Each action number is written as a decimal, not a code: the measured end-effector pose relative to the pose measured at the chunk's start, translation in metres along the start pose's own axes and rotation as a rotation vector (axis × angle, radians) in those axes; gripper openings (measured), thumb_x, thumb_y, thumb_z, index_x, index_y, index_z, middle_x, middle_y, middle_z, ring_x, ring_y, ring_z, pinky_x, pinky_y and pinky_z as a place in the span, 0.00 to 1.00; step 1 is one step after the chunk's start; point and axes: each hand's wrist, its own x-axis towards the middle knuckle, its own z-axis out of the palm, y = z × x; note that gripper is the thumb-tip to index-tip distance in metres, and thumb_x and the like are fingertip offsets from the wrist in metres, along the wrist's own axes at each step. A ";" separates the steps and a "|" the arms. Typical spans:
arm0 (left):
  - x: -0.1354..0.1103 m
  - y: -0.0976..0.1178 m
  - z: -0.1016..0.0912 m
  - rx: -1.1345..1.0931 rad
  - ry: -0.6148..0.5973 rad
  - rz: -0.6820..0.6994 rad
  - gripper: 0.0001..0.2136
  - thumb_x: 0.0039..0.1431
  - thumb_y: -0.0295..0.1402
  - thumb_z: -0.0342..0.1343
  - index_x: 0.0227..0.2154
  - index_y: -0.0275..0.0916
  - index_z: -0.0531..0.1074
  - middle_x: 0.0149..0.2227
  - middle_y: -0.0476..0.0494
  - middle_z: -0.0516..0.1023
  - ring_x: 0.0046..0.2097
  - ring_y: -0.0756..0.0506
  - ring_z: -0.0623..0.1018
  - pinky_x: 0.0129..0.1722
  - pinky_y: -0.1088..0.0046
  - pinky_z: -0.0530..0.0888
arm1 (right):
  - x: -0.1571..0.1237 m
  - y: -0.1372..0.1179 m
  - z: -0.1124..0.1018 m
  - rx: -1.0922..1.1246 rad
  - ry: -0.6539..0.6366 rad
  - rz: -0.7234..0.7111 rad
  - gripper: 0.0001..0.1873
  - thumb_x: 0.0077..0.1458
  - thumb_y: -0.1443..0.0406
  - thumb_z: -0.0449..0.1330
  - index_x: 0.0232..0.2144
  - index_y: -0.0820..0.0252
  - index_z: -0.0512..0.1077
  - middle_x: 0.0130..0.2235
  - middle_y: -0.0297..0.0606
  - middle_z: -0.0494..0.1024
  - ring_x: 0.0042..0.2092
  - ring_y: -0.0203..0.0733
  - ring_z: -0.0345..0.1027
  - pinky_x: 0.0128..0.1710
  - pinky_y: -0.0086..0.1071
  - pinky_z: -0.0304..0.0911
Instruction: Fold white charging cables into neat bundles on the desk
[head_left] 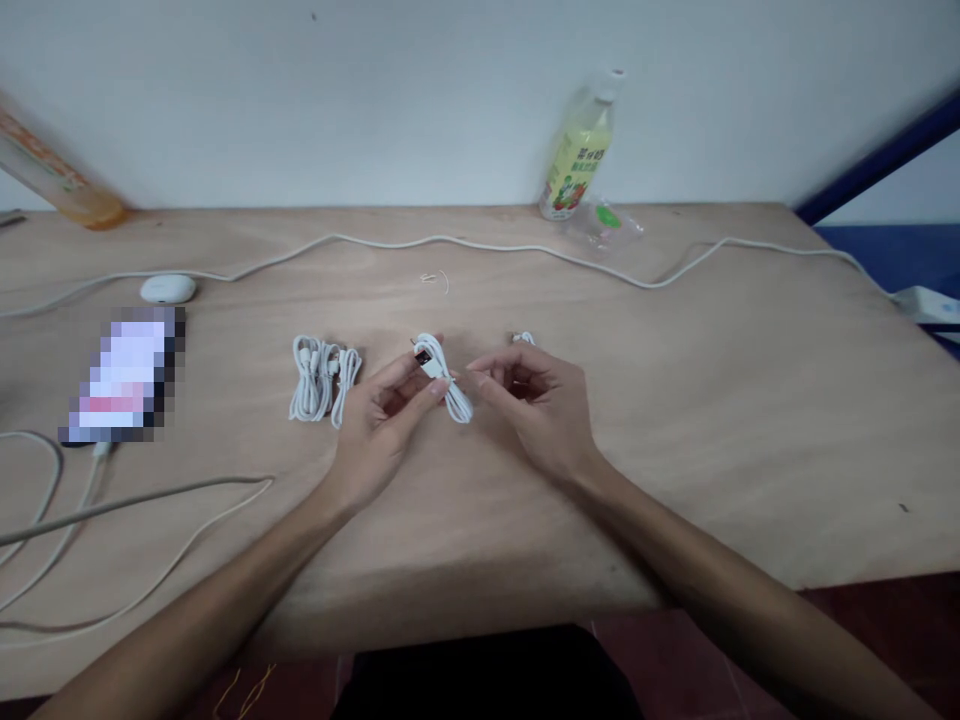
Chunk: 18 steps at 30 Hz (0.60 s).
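My left hand (386, 415) is closed round a small coiled white USB cable (442, 375) over the middle of the wooden table (675, 440), with the plug end showing between thumb and fingers. My right hand (536, 400) is close beside the cable's right side, fingers curled and pinched toward it. Whether it grips the cable I cannot make out. Two more bundled white cables (324, 378) lie just left of my left hand. A bit of another white cable (523, 338) peeks out behind my right hand.
A long white cord (465, 242) runs across the back of the table. A drink bottle (576, 150) stands at the wall beside a clear wrapper (604, 222). At left lie a blurred phone (124, 375), a white case (168, 288) and loose cords (112, 505).
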 end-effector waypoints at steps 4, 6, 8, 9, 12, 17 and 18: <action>0.000 0.002 -0.001 0.060 0.005 0.035 0.19 0.69 0.38 0.67 0.60 0.41 0.82 0.49 0.40 0.90 0.50 0.39 0.88 0.56 0.56 0.85 | 0.000 0.000 0.001 0.056 -0.037 0.048 0.08 0.60 0.58 0.70 0.32 0.54 0.83 0.26 0.30 0.76 0.29 0.36 0.64 0.28 0.32 0.60; -0.002 0.002 -0.001 0.095 0.012 0.066 0.19 0.68 0.38 0.68 0.60 0.42 0.82 0.51 0.39 0.89 0.51 0.40 0.88 0.56 0.57 0.84 | 0.000 0.000 0.002 0.069 -0.064 0.081 0.09 0.59 0.57 0.70 0.31 0.55 0.83 0.28 0.32 0.78 0.29 0.36 0.66 0.28 0.32 0.61; -0.004 0.001 0.000 0.128 0.029 0.106 0.19 0.68 0.38 0.68 0.60 0.43 0.82 0.52 0.39 0.89 0.50 0.40 0.88 0.57 0.57 0.84 | 0.001 0.001 0.001 0.074 -0.091 0.135 0.11 0.58 0.55 0.71 0.30 0.55 0.82 0.27 0.32 0.78 0.29 0.36 0.65 0.27 0.31 0.60; -0.005 -0.001 -0.001 0.150 0.039 0.129 0.19 0.69 0.38 0.68 0.60 0.43 0.82 0.52 0.39 0.89 0.50 0.40 0.87 0.58 0.57 0.84 | 0.002 0.001 0.001 0.084 -0.107 0.174 0.12 0.57 0.54 0.71 0.29 0.55 0.82 0.26 0.31 0.76 0.28 0.35 0.64 0.26 0.31 0.59; -0.007 -0.005 -0.002 0.229 0.061 0.203 0.18 0.70 0.37 0.67 0.60 0.45 0.82 0.52 0.40 0.89 0.50 0.41 0.86 0.59 0.59 0.82 | 0.003 0.001 0.000 0.154 -0.174 0.329 0.16 0.54 0.51 0.74 0.28 0.56 0.80 0.23 0.28 0.71 0.24 0.33 0.58 0.23 0.29 0.54; -0.007 -0.004 -0.005 0.348 0.046 0.317 0.16 0.71 0.33 0.65 0.60 0.47 0.83 0.51 0.44 0.89 0.49 0.43 0.86 0.57 0.63 0.81 | 0.002 -0.002 0.001 0.295 -0.213 0.493 0.19 0.49 0.49 0.77 0.30 0.56 0.80 0.22 0.26 0.69 0.22 0.30 0.56 0.19 0.27 0.48; -0.007 -0.002 -0.005 0.374 0.033 0.337 0.17 0.72 0.32 0.64 0.60 0.47 0.82 0.50 0.44 0.89 0.49 0.43 0.86 0.57 0.63 0.80 | 0.001 -0.002 0.001 0.309 -0.207 0.488 0.19 0.49 0.50 0.77 0.30 0.56 0.80 0.22 0.25 0.68 0.22 0.30 0.55 0.19 0.27 0.48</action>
